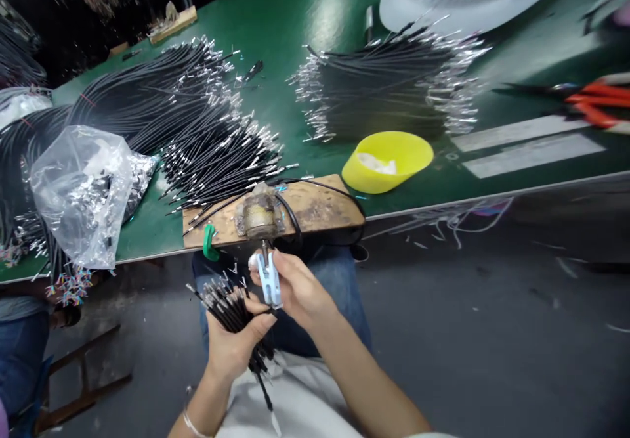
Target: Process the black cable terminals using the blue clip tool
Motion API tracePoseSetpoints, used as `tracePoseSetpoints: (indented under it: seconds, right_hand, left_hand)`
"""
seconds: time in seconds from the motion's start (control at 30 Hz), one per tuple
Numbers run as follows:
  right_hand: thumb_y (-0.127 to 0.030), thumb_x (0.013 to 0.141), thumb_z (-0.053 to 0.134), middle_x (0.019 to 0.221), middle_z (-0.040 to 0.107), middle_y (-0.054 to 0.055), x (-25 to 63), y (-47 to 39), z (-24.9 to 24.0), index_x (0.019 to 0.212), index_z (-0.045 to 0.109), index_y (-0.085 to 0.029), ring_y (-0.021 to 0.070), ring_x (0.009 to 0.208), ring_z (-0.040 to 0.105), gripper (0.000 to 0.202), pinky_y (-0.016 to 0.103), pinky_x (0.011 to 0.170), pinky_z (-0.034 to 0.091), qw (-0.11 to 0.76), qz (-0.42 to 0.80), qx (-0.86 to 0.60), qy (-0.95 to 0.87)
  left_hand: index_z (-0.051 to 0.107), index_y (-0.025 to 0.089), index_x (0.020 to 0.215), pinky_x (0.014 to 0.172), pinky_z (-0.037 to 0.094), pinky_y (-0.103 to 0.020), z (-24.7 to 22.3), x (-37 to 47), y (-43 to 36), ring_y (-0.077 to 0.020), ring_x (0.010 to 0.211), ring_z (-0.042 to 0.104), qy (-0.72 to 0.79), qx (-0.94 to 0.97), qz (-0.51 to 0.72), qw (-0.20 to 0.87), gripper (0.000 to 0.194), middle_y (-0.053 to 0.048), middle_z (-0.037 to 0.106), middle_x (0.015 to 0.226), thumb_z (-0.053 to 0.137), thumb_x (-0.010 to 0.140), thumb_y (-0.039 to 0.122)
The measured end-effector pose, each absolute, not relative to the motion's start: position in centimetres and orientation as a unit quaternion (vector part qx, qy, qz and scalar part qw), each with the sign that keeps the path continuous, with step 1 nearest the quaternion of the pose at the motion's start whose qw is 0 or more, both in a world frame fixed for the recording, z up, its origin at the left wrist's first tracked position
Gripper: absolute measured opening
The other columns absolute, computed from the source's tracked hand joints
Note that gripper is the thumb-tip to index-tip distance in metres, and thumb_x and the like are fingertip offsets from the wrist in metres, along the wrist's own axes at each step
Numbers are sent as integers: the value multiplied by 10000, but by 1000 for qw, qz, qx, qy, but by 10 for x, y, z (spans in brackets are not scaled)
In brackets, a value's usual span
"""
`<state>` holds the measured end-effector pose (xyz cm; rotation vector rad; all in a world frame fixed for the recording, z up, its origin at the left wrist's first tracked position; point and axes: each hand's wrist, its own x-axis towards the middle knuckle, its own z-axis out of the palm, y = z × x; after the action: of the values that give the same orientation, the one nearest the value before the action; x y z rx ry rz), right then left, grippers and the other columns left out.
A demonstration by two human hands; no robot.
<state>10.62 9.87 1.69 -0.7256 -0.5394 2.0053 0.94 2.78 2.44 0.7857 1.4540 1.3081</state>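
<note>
A bundle of short black cables (229, 308) with silvery ends is gripped in my left hand (231, 346), below the table edge. My right hand (300, 290) is closed around a light blue clip-like piece (269, 280), just right of the bundle. This piece meets the tip of a metal shaft that sticks out from a small worn motor-like device (260, 218). The device sits on a wooden board (319, 205) at the table's front edge. Something white shows by my right fingertips, too small to make out.
Piles of black cables (221, 155) lie on the green table (275, 24), beside a clear plastic bag (81, 195). A yellow bowl (388, 162), a second cable stack (384, 93), orange-handled scissors (600, 100) and a white fan (457, 14) are to the right. Another person's leg (20, 352) shows at left.
</note>
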Motion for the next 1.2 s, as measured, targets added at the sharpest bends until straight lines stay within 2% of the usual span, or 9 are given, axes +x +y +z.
tracePoseSetpoints:
  seconds: [0.3,0.53,0.67,0.7,0.8,0.9,1.0,1.1,1.2]
  right_hand:
    - [-631,678,629,565,603,26,114,95,-9,666,664,-187,161,533,537,446,287,513,434,441,832,-279,-187]
    - [-415,724,706,599,515,-19,134,65,-20,650,630,-190,117,551,449,249,242,511,357,517,671,-405,-343]
    - [-279,772,663,640,559,10,132,55,0,673,641,-199,162,628,487,130,287,577,384,526,505,-405,-551]
    - [-248,775,654,656,574,16,130,55,4,698,648,-202,171,649,494,90,297,598,393,514,476,-402,-590]
    - [-183,811,581,697,600,26,129,56,11,756,647,-203,183,686,511,88,311,633,414,482,445,-381,-651]
    - [-229,816,592,804,635,47,132,59,8,909,644,-201,200,748,541,110,329,673,440,472,446,-349,-676]
    - [-259,823,603,798,641,49,133,59,4,899,642,-210,207,752,549,99,337,669,446,461,439,-330,-697]
    - [-240,853,567,638,578,22,131,57,4,680,597,-203,179,641,510,179,306,579,417,469,433,-359,-681]
    - [-272,859,566,555,470,-12,127,52,6,570,509,-196,148,558,434,304,275,507,349,502,408,-402,-648]
  left_hand:
    - [705,191,549,654,481,-322,28,11,24,-189,632,563,622,293,532,494,91,-40,625,645,777,571,242]
    - [724,276,596,600,507,-348,36,11,18,-177,560,524,642,277,488,522,27,-38,630,727,746,600,260]
    - [670,286,478,743,522,-391,90,7,41,-228,650,583,646,281,447,552,147,-24,635,630,750,577,214]
    - [650,290,459,750,525,-415,111,4,52,-238,634,585,632,279,377,616,179,-14,629,584,760,553,184]
    - [628,279,437,804,518,-465,171,-8,84,-280,664,609,559,300,202,746,246,-10,632,551,770,476,83]
    - [652,278,472,776,533,-466,195,-16,97,-278,621,620,542,289,211,760,242,-3,626,520,761,454,63]
    - [662,256,501,772,533,-455,163,-12,77,-274,646,637,587,239,222,741,172,-24,651,579,735,538,106]
    - [621,275,501,609,544,-378,97,-1,43,-221,542,592,652,225,373,620,194,11,610,519,766,538,153]
    - [662,269,559,424,457,-313,39,5,18,-155,391,461,649,230,419,592,118,15,516,426,774,578,305]
